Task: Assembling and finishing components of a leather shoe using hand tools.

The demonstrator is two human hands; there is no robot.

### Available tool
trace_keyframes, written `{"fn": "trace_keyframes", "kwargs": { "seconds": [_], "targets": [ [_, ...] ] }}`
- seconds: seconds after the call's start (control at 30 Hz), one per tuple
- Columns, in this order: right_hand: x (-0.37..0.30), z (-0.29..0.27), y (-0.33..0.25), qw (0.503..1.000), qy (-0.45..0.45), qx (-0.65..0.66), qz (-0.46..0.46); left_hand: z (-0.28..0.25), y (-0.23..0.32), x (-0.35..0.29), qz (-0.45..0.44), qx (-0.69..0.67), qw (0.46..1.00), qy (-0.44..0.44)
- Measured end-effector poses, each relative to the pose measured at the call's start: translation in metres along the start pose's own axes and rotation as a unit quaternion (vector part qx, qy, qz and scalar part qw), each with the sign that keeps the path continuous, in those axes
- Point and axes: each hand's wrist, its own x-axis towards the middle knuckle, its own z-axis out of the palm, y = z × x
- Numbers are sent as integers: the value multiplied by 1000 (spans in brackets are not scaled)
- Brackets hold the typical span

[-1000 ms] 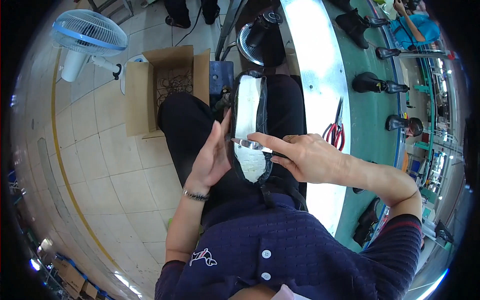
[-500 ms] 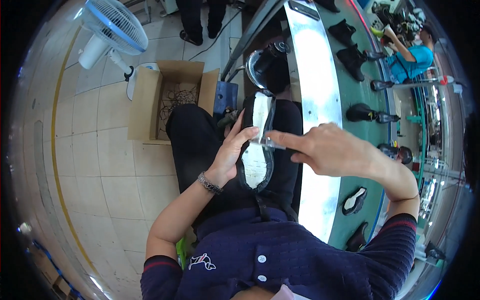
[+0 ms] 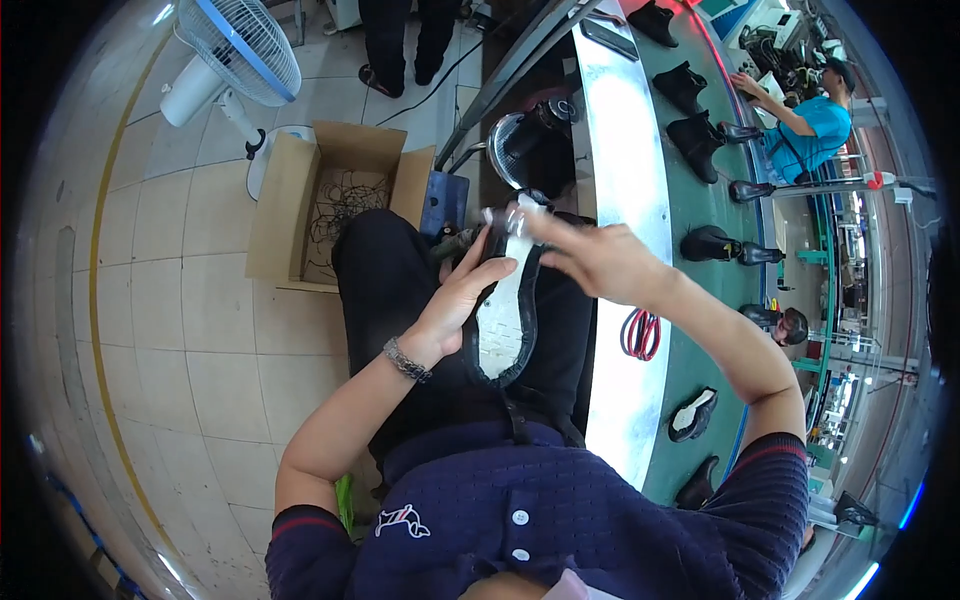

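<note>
A black shoe [image 3: 504,330] lies sole-up over my lap, its white bottom facing me and black upper edges folded in around the rim. My left hand [image 3: 458,298] grips its side, thumb on the white bottom and fingers behind. My right hand [image 3: 590,255] is at the far end of the shoe, fingers closed on a small shiny tool [image 3: 500,218]. Motion smears the fingertips and tool, so the tool's exact kind cannot be made out.
A metal ledge [image 3: 625,400] at my right carries red and black loops [image 3: 640,334] and a phone [image 3: 609,39]. Beyond runs a green conveyor [image 3: 690,340] with several black shoes. A cardboard box [image 3: 275,215] holds tangled strings; a fan [image 3: 235,55] stands behind. A co-worker [image 3: 815,135] stands across.
My right hand has moved with the tool from the middle of the shoe to its far end. The red and black loops have come into sight. My left hand keeps its grip.
</note>
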Motion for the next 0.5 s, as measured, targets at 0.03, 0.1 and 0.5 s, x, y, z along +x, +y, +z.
{"fn": "trace_keyframes", "kwargs": {
  "seconds": [0.03,0.1,0.5],
  "targets": [
    [1,4,0,998,-45,-13,49,-2,-3,4,7,24,1000,10],
    [3,-14,-11,996,-63,-53,32,-8,-2,3,16,46,998,30],
    [-10,-8,-23,1000,15,5,-21,-16,1,1,-60,55,997,-2]
  ]
}}
